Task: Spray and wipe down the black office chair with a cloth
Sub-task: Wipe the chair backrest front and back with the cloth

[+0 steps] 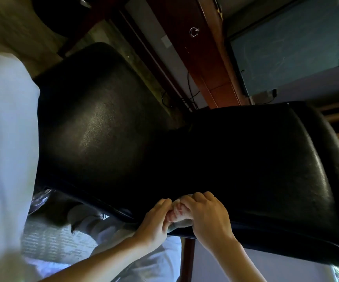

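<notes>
The black office chair fills the view, its seat on the left and its backrest on the right, both in shiny black leather. At the chair's near edge my left hand and my right hand meet. Between them they pinch a small pale cloth, bunched and mostly hidden by the fingers. Both hands have curled fingers round it. No spray bottle shows.
A dark wooden desk with a ring pull and hanging cables runs behind the chair. A dark screen sits at the upper right. My light clothing fills the left; a patterned floor mat lies below.
</notes>
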A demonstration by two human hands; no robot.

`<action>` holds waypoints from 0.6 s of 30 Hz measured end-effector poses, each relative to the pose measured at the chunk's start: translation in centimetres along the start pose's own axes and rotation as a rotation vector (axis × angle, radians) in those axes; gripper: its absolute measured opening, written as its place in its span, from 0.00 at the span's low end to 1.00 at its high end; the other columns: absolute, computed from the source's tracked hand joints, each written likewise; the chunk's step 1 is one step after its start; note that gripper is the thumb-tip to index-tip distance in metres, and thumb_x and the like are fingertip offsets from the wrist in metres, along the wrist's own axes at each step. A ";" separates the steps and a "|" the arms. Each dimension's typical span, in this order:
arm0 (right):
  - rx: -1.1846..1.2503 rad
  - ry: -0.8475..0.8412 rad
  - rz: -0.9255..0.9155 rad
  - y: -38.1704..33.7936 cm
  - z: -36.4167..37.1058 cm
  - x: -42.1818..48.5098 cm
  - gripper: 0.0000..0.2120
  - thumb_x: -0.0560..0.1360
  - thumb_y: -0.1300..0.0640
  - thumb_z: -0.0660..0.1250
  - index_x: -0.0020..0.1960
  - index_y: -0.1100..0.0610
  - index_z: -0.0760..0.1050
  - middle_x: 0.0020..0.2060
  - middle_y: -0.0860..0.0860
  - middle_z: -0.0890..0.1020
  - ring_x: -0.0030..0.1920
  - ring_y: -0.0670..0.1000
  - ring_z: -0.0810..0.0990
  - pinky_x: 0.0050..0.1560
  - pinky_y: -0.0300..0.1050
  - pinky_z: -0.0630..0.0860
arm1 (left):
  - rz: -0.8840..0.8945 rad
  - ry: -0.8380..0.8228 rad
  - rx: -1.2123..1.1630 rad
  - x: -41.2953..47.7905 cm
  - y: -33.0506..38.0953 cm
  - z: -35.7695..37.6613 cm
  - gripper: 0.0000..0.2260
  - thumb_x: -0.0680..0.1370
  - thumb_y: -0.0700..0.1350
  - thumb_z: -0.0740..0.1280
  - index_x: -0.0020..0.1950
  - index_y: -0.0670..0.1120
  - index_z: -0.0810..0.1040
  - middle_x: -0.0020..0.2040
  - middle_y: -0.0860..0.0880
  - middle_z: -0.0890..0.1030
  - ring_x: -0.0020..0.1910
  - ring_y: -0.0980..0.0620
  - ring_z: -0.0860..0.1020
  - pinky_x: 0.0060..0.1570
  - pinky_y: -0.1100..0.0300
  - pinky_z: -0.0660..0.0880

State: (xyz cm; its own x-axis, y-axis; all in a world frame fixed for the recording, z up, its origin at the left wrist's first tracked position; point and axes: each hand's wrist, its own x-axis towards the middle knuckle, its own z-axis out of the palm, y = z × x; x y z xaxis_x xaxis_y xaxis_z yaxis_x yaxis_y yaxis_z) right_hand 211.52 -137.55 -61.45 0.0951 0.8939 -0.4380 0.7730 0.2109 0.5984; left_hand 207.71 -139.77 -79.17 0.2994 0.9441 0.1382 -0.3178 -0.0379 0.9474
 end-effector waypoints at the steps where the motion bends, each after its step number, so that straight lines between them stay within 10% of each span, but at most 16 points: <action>1: 0.004 0.002 0.012 -0.1 0.0 0.2 0.22 0.57 0.52 0.79 0.49 0.42 0.78 0.40 0.41 0.80 0.40 0.49 0.78 0.43 0.41 0.77 | -0.001 -0.004 -0.001 0.1 -0.3 0.0 0.04 0.76 0.40 0.62 0.50 0.45 0.72 0.49 0.51 0.75 0.46 0.57 0.76 0.46 0.66 0.75; 9: -0.060 -0.096 0.031 0.8 0.4 3.8 0.30 0.50 0.40 0.81 0.50 0.41 0.78 0.41 0.41 0.81 0.40 0.49 0.78 0.39 0.41 0.77 | -0.024 0.011 0.047 1.7 -3.0 1.4 0.04 0.77 0.40 0.60 0.46 0.47 0.72 0.46 0.51 0.75 0.45 0.52 0.76 0.46 0.55 0.77; 13: -0.079 -0.106 0.004 1.3 0.7 6.7 0.26 0.51 0.51 0.81 0.48 0.43 0.79 0.38 0.43 0.81 0.36 0.50 0.78 0.35 0.42 0.76 | 0.023 0.111 0.134 3.1 -4.2 1.4 0.09 0.76 0.50 0.57 0.37 0.50 0.68 0.36 0.51 0.70 0.38 0.52 0.68 0.42 0.48 0.68; 18: -0.116 -0.091 -0.070 3.0 1.8 11.7 0.21 0.51 0.53 0.82 0.41 0.44 0.79 0.31 0.44 0.77 0.32 0.50 0.76 0.31 0.42 0.75 | 0.052 0.051 0.142 7.4 -5.3 1.6 0.11 0.77 0.42 0.57 0.39 0.58 0.67 0.41 0.58 0.69 0.40 0.63 0.67 0.42 0.67 0.66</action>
State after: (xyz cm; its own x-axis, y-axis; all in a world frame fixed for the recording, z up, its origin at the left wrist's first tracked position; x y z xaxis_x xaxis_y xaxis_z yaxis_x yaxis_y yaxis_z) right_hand 216.11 -127.17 -65.98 0.1042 0.8372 -0.5369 0.7023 0.3202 0.6357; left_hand 213.09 -133.14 -82.71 0.2386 0.9548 0.1770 -0.1999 -0.1301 0.9712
